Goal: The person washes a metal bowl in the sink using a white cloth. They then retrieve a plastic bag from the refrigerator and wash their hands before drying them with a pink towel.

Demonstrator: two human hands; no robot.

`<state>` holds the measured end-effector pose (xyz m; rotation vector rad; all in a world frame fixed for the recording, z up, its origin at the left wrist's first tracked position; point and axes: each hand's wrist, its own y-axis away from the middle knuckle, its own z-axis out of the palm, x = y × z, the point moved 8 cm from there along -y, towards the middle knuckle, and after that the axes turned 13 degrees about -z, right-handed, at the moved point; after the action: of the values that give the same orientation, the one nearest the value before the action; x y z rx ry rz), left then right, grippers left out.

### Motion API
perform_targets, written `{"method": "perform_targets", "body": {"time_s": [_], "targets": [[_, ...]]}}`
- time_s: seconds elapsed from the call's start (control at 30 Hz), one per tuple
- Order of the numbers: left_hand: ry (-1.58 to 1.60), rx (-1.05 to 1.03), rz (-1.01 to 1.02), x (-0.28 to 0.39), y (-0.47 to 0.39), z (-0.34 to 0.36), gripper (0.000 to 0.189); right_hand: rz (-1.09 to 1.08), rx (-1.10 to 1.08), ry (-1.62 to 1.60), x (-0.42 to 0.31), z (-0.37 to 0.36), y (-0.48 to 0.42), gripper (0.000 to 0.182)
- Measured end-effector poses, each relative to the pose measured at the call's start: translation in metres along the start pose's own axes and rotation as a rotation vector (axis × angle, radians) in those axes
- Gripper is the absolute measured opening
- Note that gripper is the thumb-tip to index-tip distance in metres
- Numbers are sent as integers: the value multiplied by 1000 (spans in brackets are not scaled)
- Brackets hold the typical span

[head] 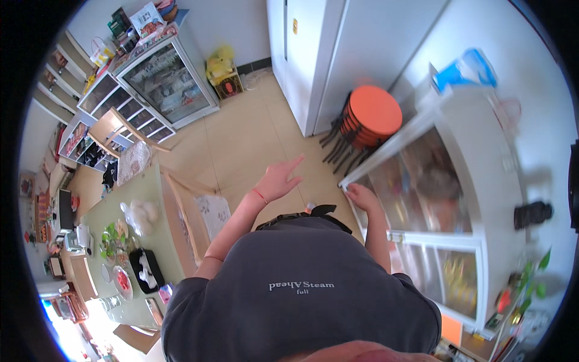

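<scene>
My left hand is held out over the tiled floor, with nothing in it. Its fingers point up and to the right in the picture, the thumb stands apart, and a thin red band circles the wrist. On the other side, my right hand is at the corner of a white-framed, clear-paned cabinet door. Its fingers are bent by the frame's edge; whether they grip it cannot be told. Blurred goods show behind the pane. A stack of orange-topped round stools with black legs stands just beyond the cabinet.
At left is a dining table with a plant, a black box and a plate, and a wooden chair beside it. A glass-door cabinet stands at upper left. A tall white cabinet rises ahead over the beige floor.
</scene>
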<state>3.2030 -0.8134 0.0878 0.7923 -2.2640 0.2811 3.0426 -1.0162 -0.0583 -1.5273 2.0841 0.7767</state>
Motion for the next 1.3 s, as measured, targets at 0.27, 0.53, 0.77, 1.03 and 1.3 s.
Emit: {"method": "perform_targets", "body": {"time_s": [0.27, 0.53, 0.77, 1.03, 1.3], "targets": [[177, 169, -110, -96, -256, -109, 29, -169, 310, -182, -36, -155, -207, 32], [499, 334, 115, -184, -685, -233, 31, 819, 384, -14, 22, -54, -218, 28], [532, -90, -14, -177, -846, -232, 31, 664, 590, -591, -116, -14, -354, 28], [632, -25, 86, -182, -844, -244, 36, 655, 728, -282, -196, -36, -436, 33], [564, 8, 272, -220, -777, -278, 20, 592, 743, -231, -289, 51, -493, 34]]}}
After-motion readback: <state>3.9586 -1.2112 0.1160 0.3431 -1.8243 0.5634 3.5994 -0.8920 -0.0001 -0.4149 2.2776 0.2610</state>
